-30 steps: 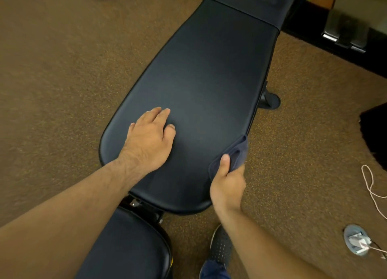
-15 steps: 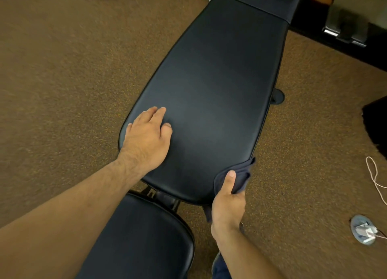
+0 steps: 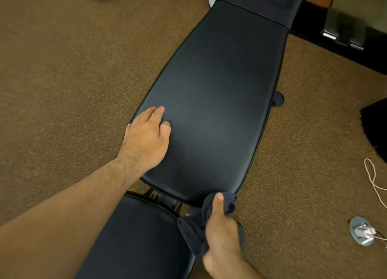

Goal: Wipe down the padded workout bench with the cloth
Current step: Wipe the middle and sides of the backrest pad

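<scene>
Only the head view to go on here, looking down the length of the bench. The left hand (image 3: 146,140) lies flat on the long pad (image 3: 219,111) near its left edge. Its fingers are straight and it holds nothing, so I'd say it's just bracing.

The right hand (image 3: 222,226) has the dark cloth (image 3: 194,232) bunched up in a curled grip. The thumb is on top, pinning the cloth against the pad's near right corner. The rest of the cloth hangs loose below the hand, beside the gap toward the seat pad (image 3: 136,236).

My read is that this is the rim-and-corner bit of the wipe, at the end nearest the person. To do it well:
- **Wrap the edge:** I'd wrap the cloth round the rolled edge so it catches the side and not only the top, then press with the thumb while following the curve of the corner.
- **Flatten the cloth:** A wad like that only touches a small patch, so opening it flatter would cover more per pass.
- **Mind the tail:** The dangling end could snag in the black hinge hardware (image 3: 165,199) between the two pads.

Can't tell whether the seat pad has been wiped. Off to the right on the carpet (image 3: 62,69) there's a white cord (image 3: 372,180) and a round floor outlet (image 3: 361,230), both well apart from the work.
</scene>
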A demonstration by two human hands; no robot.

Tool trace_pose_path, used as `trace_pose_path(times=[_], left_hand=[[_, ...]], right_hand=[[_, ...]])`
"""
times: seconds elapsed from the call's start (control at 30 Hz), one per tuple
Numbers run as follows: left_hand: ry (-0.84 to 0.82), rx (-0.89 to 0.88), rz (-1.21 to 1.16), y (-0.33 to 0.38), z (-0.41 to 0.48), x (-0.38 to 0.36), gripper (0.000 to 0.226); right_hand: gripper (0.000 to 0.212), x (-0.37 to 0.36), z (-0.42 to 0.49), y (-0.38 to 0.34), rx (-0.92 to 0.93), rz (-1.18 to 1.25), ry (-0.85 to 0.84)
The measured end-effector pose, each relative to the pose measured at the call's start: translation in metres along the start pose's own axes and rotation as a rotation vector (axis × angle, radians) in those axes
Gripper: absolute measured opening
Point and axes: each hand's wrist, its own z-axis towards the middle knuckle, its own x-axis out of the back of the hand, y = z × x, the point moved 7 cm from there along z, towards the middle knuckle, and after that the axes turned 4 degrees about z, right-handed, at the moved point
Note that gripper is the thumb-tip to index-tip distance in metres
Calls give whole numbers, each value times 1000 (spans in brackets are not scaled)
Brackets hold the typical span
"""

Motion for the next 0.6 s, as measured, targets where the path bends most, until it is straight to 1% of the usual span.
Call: trace_pose_path(times=[0.03, 0.1, 0.13, 0.17, 0.2, 0.23, 0.27, 0.3, 0.33, 0.37, 0.4, 0.43, 0.53, 0.6], left_hand=[[7, 7, -5, -4, 0, 2, 51], [12, 33, -19, -15, 1, 5, 51], [10, 48, -30, -20, 0, 5, 52], [8, 61, -41, -24, -1, 5, 52], [8, 71, -50, -28, -3, 6, 52], [10, 78, -56, -31, -4, 5, 52], [11, 84, -63, -34, -6, 5, 52], [12, 93, -71, -38, -8, 4, 51], [13, 105, -80, -42, -9, 4, 51], [14, 119, -92, -47, -10, 3, 51], [14, 130, -107, -51, -11, 2, 51], [13, 143, -124, -55, -12, 1, 51], [13, 197, -165, -67, -17, -3, 50], [4, 230, -186, -73, -21, -6, 50]], right_hand=[[84, 13, -7, -12, 67, -73, 35], [57, 33, -19, -49, 299, -117, 152], [46, 36, -27, -74, 443, -89, 164], [38, 33, -35, -100, 598, -116, 143], [35, 23, -38, -121, 742, -190, 103], [39, 9, -37, -136, 855, -309, 27], [47, -11, -30, -144, 946, -516, -37], [54, -33, -22, -143, 1040, -798, -88], [58, -52, -12, -135, 1145, -1092, -96], [60, -64, -4, -122, 1240, -1318, -71], [61, -72, -1, -108, 1310, -1442, -48], [61, -76, -4, -92, 1347, -1502, -61], [61, -75, -19, -42, 1465, -1607, -256], [63, -69, -17, -30, 1569, -1710, -348]])
